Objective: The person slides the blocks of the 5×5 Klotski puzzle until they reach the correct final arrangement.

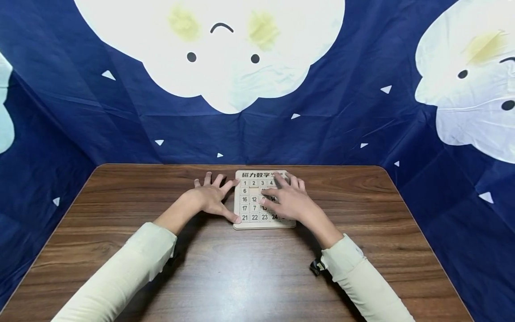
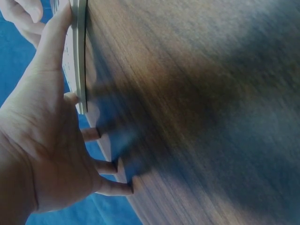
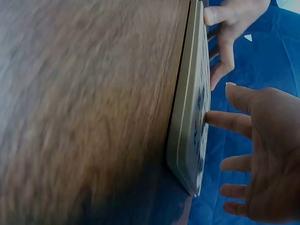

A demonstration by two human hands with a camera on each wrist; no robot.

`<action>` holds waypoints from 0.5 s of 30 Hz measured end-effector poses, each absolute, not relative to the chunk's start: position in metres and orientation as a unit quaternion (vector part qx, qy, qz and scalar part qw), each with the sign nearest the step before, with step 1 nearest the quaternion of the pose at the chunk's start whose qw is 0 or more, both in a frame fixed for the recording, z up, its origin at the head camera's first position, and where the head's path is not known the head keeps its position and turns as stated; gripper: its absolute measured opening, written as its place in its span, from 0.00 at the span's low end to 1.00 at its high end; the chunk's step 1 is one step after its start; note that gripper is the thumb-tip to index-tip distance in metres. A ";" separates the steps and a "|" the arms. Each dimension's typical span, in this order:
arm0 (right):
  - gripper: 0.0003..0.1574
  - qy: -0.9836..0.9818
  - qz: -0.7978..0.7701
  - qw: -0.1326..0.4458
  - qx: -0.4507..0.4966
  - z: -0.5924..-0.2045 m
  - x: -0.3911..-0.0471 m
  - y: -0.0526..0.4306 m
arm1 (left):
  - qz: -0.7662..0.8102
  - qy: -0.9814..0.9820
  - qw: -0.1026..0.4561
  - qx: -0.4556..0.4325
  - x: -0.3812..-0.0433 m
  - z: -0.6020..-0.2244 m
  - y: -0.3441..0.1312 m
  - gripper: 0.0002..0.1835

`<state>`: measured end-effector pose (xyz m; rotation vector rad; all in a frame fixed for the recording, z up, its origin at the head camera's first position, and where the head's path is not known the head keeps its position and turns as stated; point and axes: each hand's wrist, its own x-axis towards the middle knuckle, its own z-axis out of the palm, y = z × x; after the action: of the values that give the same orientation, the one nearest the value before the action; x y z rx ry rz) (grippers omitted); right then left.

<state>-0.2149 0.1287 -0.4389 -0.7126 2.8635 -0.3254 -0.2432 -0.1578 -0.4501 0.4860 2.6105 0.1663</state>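
A pale number sliding puzzle (image 1: 263, 226) lies flat on the table, with numbered square tiles and dark characters along its top. One slot in its second row, right of the 6, holds no tile. My left hand (image 1: 210, 199) spreads its fingers at the puzzle's left side; the thumb rests on the lower left corner and the index finger touches the upper left edge. Over the puzzle's right half hovers my right hand (image 1: 295, 202), fingers extended. In the right wrist view its index finger (image 3: 229, 123) touches the tile face. Several tiles under this hand are hidden.
The puzzle sits near the far edge of a brown wood-grain table (image 1: 225, 273). Behind and beside the table hangs a dark blue cloth (image 1: 193, 129) with white clouds and small triangles. A small black device (image 1: 316, 267) is at the right wrist.
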 end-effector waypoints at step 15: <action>0.36 0.949 -0.134 0.104 -0.266 -0.446 -0.217 0.098 | 0.054 0.951 0.244 0.180 -0.243 -0.447 -0.158 0.78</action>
<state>-0.2172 0.0983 -0.4461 -0.7838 2.7996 -0.3957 -0.2428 -0.1582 -0.4474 0.4912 2.5990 0.1481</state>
